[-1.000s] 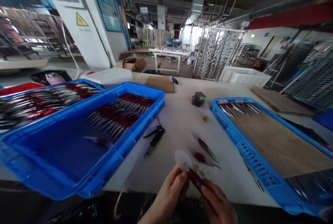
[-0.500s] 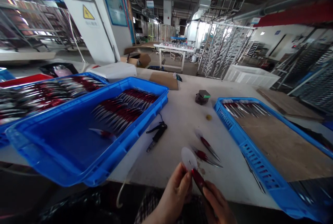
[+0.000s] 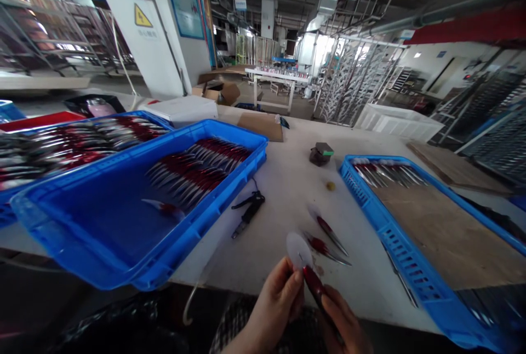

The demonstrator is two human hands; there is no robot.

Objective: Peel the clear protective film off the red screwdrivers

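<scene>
Near the table's front edge, my left hand [image 3: 280, 293] pinches the clear round disc [image 3: 298, 250] at the end of a red fishing lure [image 3: 313, 283]. My right hand [image 3: 345, 318] wraps round the lure's body, covering much of it. A small wire shows in the middle of the disc. Just beyond my hands lie two red-and-silver lures [image 3: 327, 233] with clear discs, on the white table [image 3: 283, 189]. To the left, a blue tray [image 3: 135, 274] holds rows of similar lures [image 3: 197, 173], with one lying apart from them.
A black air blow gun [image 3: 250, 211] lies beside the blue tray. On the right, a blue crate [image 3: 384, 228] holds a brown board [image 3: 431, 228] and a row of lures. A dark block [image 3: 320, 154] with a green patch sits farther back, near a small yellow piece [image 3: 331, 186].
The view has shifted very slightly. Both hands keep the same hold on the lure and its disc.
</scene>
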